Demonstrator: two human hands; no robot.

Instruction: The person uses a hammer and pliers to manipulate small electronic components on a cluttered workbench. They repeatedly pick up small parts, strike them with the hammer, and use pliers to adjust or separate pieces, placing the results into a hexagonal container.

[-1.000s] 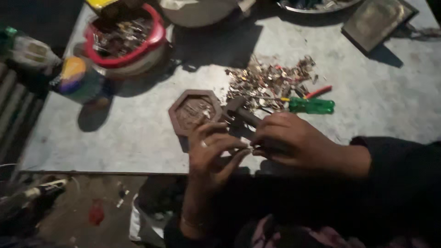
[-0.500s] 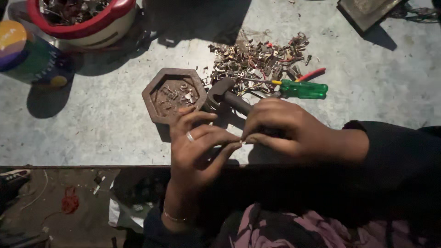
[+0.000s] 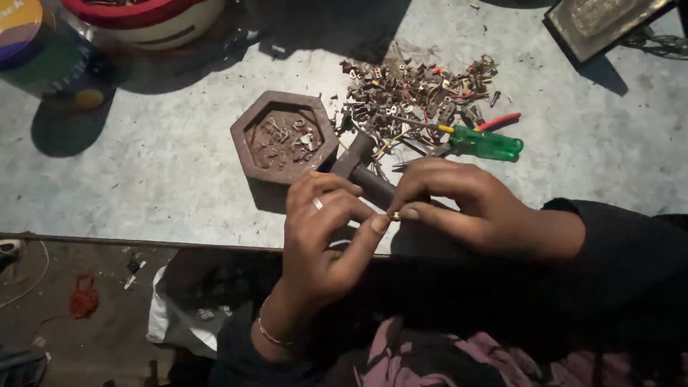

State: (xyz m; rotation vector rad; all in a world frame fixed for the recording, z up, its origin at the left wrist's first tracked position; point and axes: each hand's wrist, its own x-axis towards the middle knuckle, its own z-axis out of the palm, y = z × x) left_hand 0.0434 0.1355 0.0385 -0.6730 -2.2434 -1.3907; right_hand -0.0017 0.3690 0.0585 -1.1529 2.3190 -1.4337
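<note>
My left hand (image 3: 326, 229) and my right hand (image 3: 466, 204) meet over the near edge of a grey table (image 3: 165, 186). Between their fingertips they pinch one small metal piece (image 3: 395, 214). A ring sits on a left finger. Just behind the hands lies a hammer (image 3: 362, 168) with a dark head and handle. A brown hexagonal tray (image 3: 284, 136) with small metal bits in it stands to the left of the hammer. A heap of small metal scraps (image 3: 412, 97) lies beyond, with a green-handled screwdriver (image 3: 481, 142) at its near right.
A red-rimmed white bowl (image 3: 147, 18) and a colourful round tin (image 3: 43, 54) stand at the far left. A dark rectangular frame (image 3: 598, 25) lies at the far right. Below the table edge are a dirt floor, a white bag (image 3: 168, 322) and a red scrap (image 3: 84, 301).
The view has shifted closer to the hands, so the bowl and tin slid up and left. Both hands stay together at the table edge, fingers working the small piece.
</note>
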